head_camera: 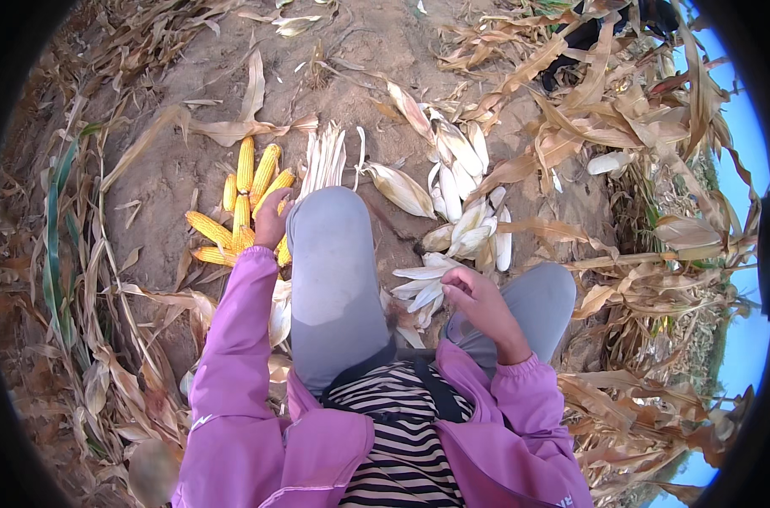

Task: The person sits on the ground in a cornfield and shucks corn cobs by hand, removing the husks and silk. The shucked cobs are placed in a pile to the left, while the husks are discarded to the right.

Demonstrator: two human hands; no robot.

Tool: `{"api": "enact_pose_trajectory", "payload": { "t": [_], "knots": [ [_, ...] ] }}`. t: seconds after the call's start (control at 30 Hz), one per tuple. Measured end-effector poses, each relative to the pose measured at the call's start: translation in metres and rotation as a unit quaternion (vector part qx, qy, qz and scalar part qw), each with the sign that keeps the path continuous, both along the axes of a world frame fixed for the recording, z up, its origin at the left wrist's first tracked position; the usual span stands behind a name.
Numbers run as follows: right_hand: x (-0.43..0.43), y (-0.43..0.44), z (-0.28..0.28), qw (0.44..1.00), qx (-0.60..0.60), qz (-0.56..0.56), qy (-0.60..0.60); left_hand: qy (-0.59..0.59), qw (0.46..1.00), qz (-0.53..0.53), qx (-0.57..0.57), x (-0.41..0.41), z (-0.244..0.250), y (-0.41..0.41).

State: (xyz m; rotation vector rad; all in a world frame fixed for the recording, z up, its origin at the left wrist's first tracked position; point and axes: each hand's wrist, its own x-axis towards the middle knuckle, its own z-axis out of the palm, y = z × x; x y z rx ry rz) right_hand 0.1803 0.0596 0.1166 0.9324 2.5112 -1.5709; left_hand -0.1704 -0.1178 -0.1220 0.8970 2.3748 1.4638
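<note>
Several husked yellow corn cobs [210, 229] lie in a loose fan on the soil at the left. Over their right side is my left hand [272, 219], its fingers at a cob; whether it grips that cob is hard to see. A bundle of pale husk strips [325, 159] lies behind my left knee. My right hand [477, 298] hangs with bent fingers beside loose white husks [423, 286], near my right knee; nothing shows clearly in it. Beyond it lies a pile of corn ears in their husks [470, 235], and one more husked-over ear [401, 189] lies to its left.
Dry corn stalks and leaves [632, 120] heap up at the right, with more dry stalks [93, 305] along the left. A pale ear [608, 162] lies against the right heap. Dark clothing of another person [578, 44] shows at the top right.
</note>
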Motion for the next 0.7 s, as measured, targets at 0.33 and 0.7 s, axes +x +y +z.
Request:
{"api": "enact_pose_trajectory", "payload": {
  "t": [0.33,0.7],
  "knots": [
    [-0.005,0.015,0.087,0.990,0.129,-0.016,0.047,0.224,0.925,-0.260,-0.162,-0.026,-0.013,0.058],
    [-0.029,0.128,0.055,0.975,0.198,-0.102,0.006,0.291,0.819,-0.383,-0.313,-0.035,-0.029,0.123]
  ]
}}
